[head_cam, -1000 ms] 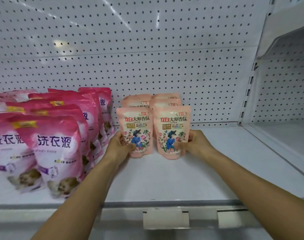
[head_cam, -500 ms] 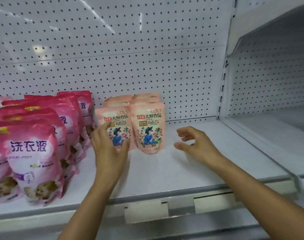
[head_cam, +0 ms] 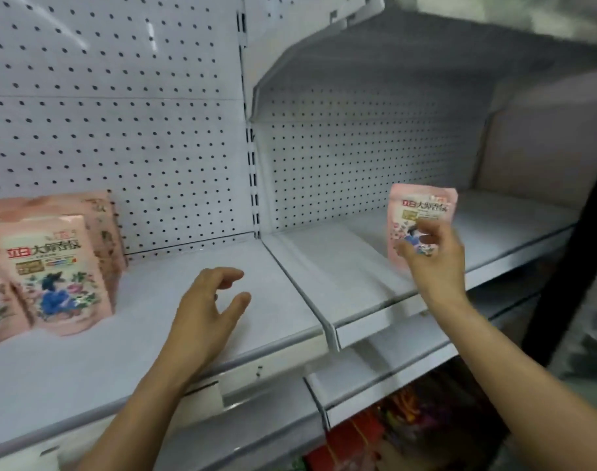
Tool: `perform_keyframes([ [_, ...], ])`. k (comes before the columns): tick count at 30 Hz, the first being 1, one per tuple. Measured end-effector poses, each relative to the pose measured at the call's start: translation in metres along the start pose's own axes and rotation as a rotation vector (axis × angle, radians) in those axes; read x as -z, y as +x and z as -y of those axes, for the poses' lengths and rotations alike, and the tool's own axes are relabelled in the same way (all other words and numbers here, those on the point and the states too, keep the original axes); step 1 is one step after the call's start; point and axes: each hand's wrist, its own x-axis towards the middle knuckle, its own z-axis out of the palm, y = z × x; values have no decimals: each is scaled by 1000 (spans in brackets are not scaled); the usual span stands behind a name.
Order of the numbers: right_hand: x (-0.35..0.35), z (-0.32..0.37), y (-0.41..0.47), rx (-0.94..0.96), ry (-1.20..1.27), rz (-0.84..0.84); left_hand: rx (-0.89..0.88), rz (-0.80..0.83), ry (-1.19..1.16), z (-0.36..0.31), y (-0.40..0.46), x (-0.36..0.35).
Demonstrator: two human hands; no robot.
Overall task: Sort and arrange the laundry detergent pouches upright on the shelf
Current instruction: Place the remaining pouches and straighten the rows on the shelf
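White sheet-metal shelving fills the view: a flat shelf (head_cam: pixel 188 334) runs across the left, and a second, neighbouring shelf (head_cam: pixel 341 263) of the same painted metal continues to the right, the two meeting at a raised seam near the middle. Behind both stands a pegboard back panel (head_cam: pixel 137 130) dotted with rows of small holes, split by a slotted upright; the right bay sits in shadow under an upper shelf. Along the front edge of the left shelf runs a price-tag rail, and below the right bay some red and dark packaged goods (head_cam: pixel 375 436) show, too blurred to identify. At the far left of the left shelf, a group of peach-pink detergent pouches (head_cam: pixel 55 273) stands upright in close rows, printed with flowers and a figure in blue, the front ones touching side by side. Well apart from them, on the right bay's shelf, a lone pouch (head_cam: pixel 416 209) of the same design stands upright near the front edge. The right hand (head_cam: pixel 433 263) is at this pouch, its curled fingers (head_cam: pixel 426 232) overlapping the lower front of the pack; motion blur hides whether they actually pinch it or only hover at its face. The left hand (head_cam: pixel 205 311) hovers over bare shelf between the two lots of pouches, fingers loosely curved and spread, thumb apart, holding nothing.
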Motion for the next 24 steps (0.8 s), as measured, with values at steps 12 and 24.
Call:
perform_keyframes([
  [12, 8, -60, 79, -377, 23, 203, 77, 100, 257, -5, -3, -17],
  [24, -109, 64, -60, -219, 392, 735, 226, -148, 266, 54, -51, 106],
])
